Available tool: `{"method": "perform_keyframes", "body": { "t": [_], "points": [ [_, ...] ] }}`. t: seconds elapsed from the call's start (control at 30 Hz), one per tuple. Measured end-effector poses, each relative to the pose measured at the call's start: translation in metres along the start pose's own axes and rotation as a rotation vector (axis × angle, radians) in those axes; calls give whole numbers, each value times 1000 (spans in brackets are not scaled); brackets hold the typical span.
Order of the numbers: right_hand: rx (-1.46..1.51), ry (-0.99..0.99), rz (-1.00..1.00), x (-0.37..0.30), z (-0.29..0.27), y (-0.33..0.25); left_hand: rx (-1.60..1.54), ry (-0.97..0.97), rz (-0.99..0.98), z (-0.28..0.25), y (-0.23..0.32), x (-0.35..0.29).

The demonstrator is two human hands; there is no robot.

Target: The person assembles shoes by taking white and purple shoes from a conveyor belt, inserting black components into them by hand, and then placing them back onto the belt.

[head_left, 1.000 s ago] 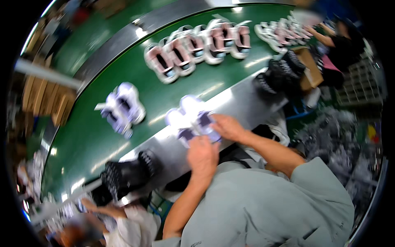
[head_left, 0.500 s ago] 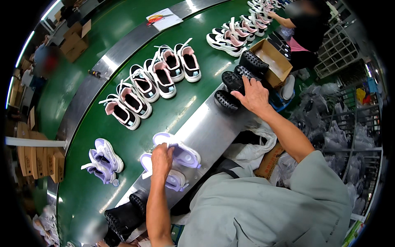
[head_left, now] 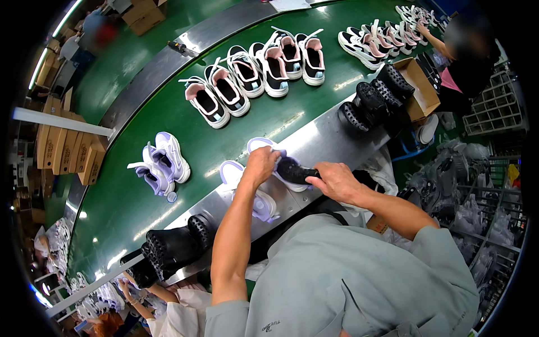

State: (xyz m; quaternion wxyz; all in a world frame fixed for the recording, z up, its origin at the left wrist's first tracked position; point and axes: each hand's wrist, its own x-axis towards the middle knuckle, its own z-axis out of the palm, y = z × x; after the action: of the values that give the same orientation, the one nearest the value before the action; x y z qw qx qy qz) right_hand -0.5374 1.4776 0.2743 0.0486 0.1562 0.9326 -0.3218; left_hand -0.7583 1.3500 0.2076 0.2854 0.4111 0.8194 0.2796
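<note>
My left hand (head_left: 261,164) is closed on the upper of a white and lavender sneaker (head_left: 296,186) at the metal edge of the green conveyor belt. My right hand (head_left: 339,181) grips a black shoe-shaped block (head_left: 296,169), whose wide end lies at the sneaker's opening; how deep it sits I cannot tell. Beside my left forearm a matching sneaker (head_left: 265,204) lies partly hidden. Another lavender pair (head_left: 166,160) rests farther left on the belt.
Several black, white and pink sneakers (head_left: 244,70) stand across the belt. Studded black blocks (head_left: 373,98) sit on the metal ledge by an open cardboard box (head_left: 422,98), with more black blocks (head_left: 177,244) at lower left. Co-workers are at upper right and lower left.
My right hand has come from the row of black blocks to the sneaker, bringing one block. My left hand still grips the sneaker. The whole view has shifted.
</note>
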Motion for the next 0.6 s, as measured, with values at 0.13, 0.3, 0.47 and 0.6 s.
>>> {"method": "perform_keyframes", "body": {
  "t": [0.13,0.3,0.47,0.6],
  "points": [
    [-142,130,67,24,45,1,-132,-87,113,12,0,6],
    [-55,240,-24,32,67,6,-221,4,105,17,18,-1],
    [8,339,37,19,59,20,-194,184,-189,48,28,-52],
    [-2,92,135,51,60,29,-266,218,-353,78,36,-48]
  ]
}}
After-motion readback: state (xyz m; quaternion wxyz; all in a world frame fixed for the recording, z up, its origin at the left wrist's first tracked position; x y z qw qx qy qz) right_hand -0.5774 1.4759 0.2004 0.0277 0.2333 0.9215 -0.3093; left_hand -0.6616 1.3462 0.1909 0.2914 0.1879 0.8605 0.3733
